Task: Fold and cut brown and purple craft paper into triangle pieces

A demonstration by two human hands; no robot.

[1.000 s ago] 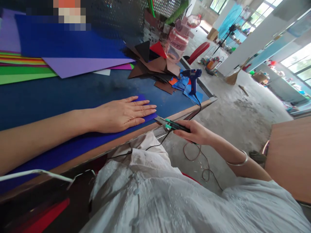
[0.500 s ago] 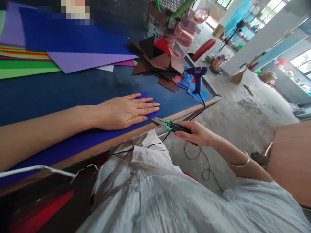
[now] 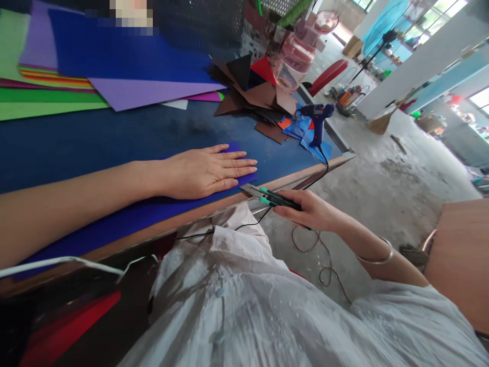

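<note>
My left hand [image 3: 202,171] lies flat on a deep blue sheet [image 3: 126,229], fingers stretched out and slightly apart, close to the table's front edge. The sheet runs along that edge, partly hidden under my forearm. My right hand [image 3: 311,208] is closed around a black and green utility knife [image 3: 280,199]. Its bare blade points left, with the tip at the table edge near the sheet's right end, just below my left fingers. Whether the tip touches the sheet, I cannot tell.
A blue glue gun [image 3: 318,122] stands on scraps by the right corner, its cord hanging over the edge. Brown and black offcuts [image 3: 255,97] lie beside a pink bottle [image 3: 296,58]. Coloured sheets [image 3: 145,94] are stacked at the back left. A white cable [image 3: 61,261] crosses the lower left.
The camera view has shifted slightly, moving the table and its things rightward in the picture. My left hand stays flat on the sheet, and my right hand keeps the utility knife near the edge.
</note>
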